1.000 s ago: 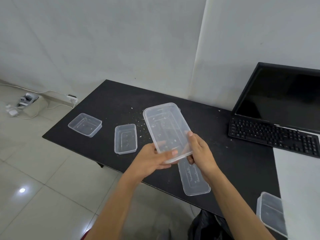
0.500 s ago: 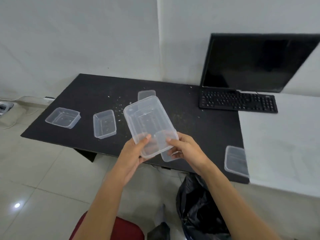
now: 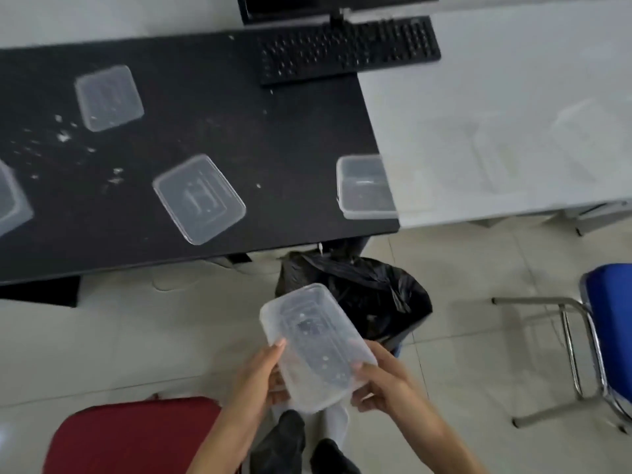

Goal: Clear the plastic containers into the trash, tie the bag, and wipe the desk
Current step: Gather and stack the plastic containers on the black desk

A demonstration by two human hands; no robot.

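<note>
Both hands grasp one clear tub (image 3: 316, 347) over the floor, in front of the desk (image 3: 239, 131). The left hand (image 3: 260, 378) grips its left long side, thumb on top and fingers curled beneath; the right hand (image 3: 386, 388) clasps the near right corner the same way. The tub's far end is seen against the crumpled black bag (image 3: 369, 295), which sits on the tiles below the desk's near right corner. Four more clear pieces lie on the black desk: a far tub (image 3: 108, 97), a middle tub (image 3: 199, 199) near the front edge, a right tub (image 3: 366, 187) touching the white table (image 3: 496, 114), and a left tub (image 3: 10, 200) cut off by the frame. White crumbs (image 3: 63, 136) are scattered between the far and left tubs. A keyboard (image 3: 349, 49) spans the back of both tabletops. A red seat (image 3: 136, 436) is beside the left arm, and a blue chair (image 3: 608, 330) stands to the right.
</note>
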